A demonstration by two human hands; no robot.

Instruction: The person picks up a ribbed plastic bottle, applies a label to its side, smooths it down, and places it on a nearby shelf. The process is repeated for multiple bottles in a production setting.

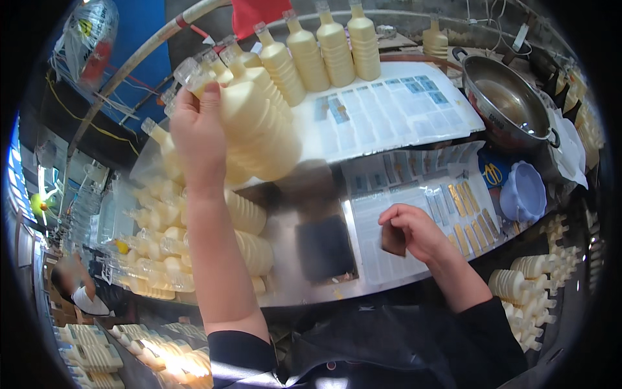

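Two hands are in view, each with one item; the left hand (199,126) is closed round the neck of one cream bottle (265,139), thumb and fingers pinching just below its clear top; this bottle tilts, its ribbed body slanting away to the right of that hand, and is blurred; whether its base touches the tabletop (288,288) cannot be told.

The right hand (418,232) pinches one small brown piece (392,240) between thumb and fingers, over one lower label sheet (382,267); contact between piece and sheet cannot be told.

Beyond the left hand and to its right, four upright bottles (337,55) stand clear in a row; at least two more are partly hidden behind the held bottle; one separate bottle (435,40) stands farther right, well apart from the four; one red cloth (259,14) hangs beyond the row.

Beyond the right hand lies one upper label sheet (395,126), white with blue patches; just right of this hand, gold strips (462,238) lie in two rows, too small to count with certainty; one lavender bowl (522,193) is farther right, and one two-handled pot (508,97) beyond it; left of this hand is one dark square (324,246); beside the left forearm, stacked bottles (168,249) overlap too closely for a count.
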